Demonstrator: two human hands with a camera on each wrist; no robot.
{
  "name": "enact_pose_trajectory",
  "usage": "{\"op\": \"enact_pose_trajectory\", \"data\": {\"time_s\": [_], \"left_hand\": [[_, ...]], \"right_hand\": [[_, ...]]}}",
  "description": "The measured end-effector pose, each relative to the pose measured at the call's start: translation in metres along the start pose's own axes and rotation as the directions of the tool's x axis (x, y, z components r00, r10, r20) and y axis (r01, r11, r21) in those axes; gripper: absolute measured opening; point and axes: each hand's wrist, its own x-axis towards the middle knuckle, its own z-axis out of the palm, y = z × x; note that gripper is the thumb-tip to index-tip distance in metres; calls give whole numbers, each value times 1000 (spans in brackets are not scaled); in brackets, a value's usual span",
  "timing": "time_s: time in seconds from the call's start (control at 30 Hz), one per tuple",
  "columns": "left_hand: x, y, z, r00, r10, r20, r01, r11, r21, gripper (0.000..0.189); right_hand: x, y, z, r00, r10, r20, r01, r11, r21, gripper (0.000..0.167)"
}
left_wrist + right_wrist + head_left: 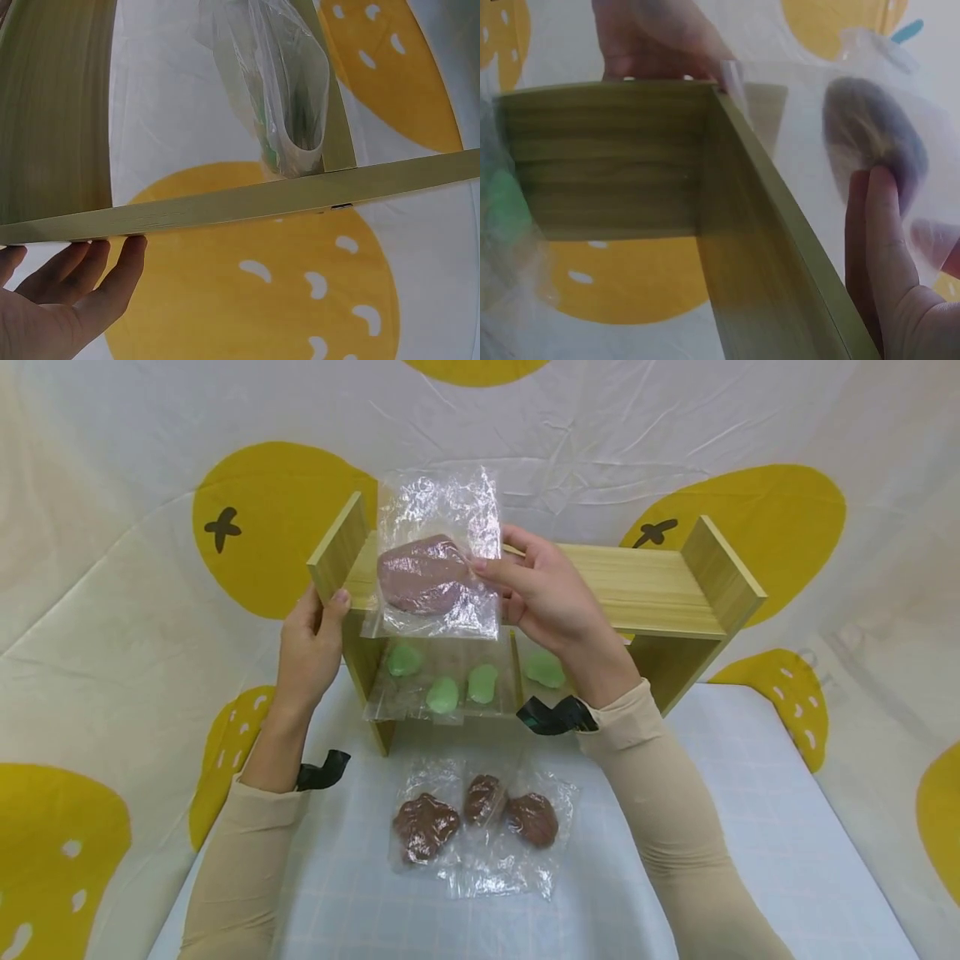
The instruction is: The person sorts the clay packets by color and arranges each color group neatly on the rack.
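Observation:
My right hand point(558, 597) pinches the right side of a clear plastic bag point(438, 497) in the head view. Inside it lies a flat, pinkish-brown lump point(423, 575). The bag hangs upright in front of the upper left of a small wooden shelf point(637, 585). With my left hand point(309, 652) I hold the shelf's left side panel, thumb at its front edge. In the left wrist view several fingers point(124, 274) touch the panel's outer side. The right wrist view shows the bagged lump point(870, 127) from behind, with fingers against it.
Bags with pale green pieces point(442, 695) lie on the lower shelf board, a divider point(516, 672) between them. Several bagged brown pieces point(426, 827) lie on the checked tablecloth point(360, 877) in front. A white curtain with yellow shapes point(277, 527) surrounds the table.

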Motion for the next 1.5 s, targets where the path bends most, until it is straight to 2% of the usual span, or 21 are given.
{"op": "enact_pose_trajectory", "data": {"time_s": [0.2, 0.33, 0.53, 0.67, 0.73, 0.87, 0.93, 1.0, 1.07, 1.13, 1.2, 1.27, 1.33, 1.4, 1.5], "left_hand": [[0, -2, 1, 1000, 12, -2, -12, 1000, -16, 43], [0, -3, 2, 1000, 16, 4, -16, 1000, -18, 44], [0, -3, 4, 1000, 14, 7, -14, 1000, -8, 45], [1, -3, 5, 1000, 5, 10, -5, 1000, -4, 46], [1, -4, 5, 1000, 0, 12, 0, 1000, -1, 46], [2, -6, 5, 1000, -4, 12, 4, 1000, 4, 46], [2, -7, 5, 1000, 0, 10, 0, 1000, 8, 47], [2, -8, 5, 1000, 6, 8, -6, 1000, 12, 46], [2, -8, 5, 1000, 12, 7, -12, 1000, 13, 46], [2, -7, 6, 1000, 17, 6, -17, 1000, 9, 46], [2, -6, 6, 1000, 22, 7, -22, 1000, 4, 46], [2, -5, 6, 1000, 26, 5, -26, 1000, 1, 46], [2, -5, 7, 1000, 27, 4, -27, 1000, 1, 46], [2, -5, 7, 1000, 25, 2, -25, 1000, 4, 46], [3, -6, 8, 1000, 21, 1, -21, 1000, 7, 46]], "right_hand": [[8, 3, 2, 1000, 20, -19, -20, 1000, 3, 40], [8, 5, 1, 998, 32, -57, -32, 999, 8, 45], [3, 4, 0, 995, 18, -103, -35, 986, -165, 60], [-2, 3, -3, 995, -17, -100, -16, 947, -319, 63], [-6, 2, -4, 994, -23, -105, -20, 919, -394, 65], [-14, 1, -7, 996, -33, -80, -9, 879, -477, 67], [-19, 1, -8, 998, -47, -52, 12, 849, -529, 68], [-24, 2, -8, 997, -77, -4, 59, 802, -594, 67], [-30, 4, -8, 991, -124, 47, 123, 730, -672, 65], [-35, 7, -7, 977, -180, 111, 202, 632, -748, 61], [-39, 10, -7, 958, -230, 171, 270, 516, -813, 55], [-42, 14, -6, 938, -272, 214, 313, 406, -858, 50], [-43, 16, -5, 925, -296, 237, 330, 320, -888, 44], [-42, 18, -4, 919, -315, 236, 326, 271, -906, 40], [-38, 20, -2, 912, -339, 230, 316, 226, -922, 35]]}}
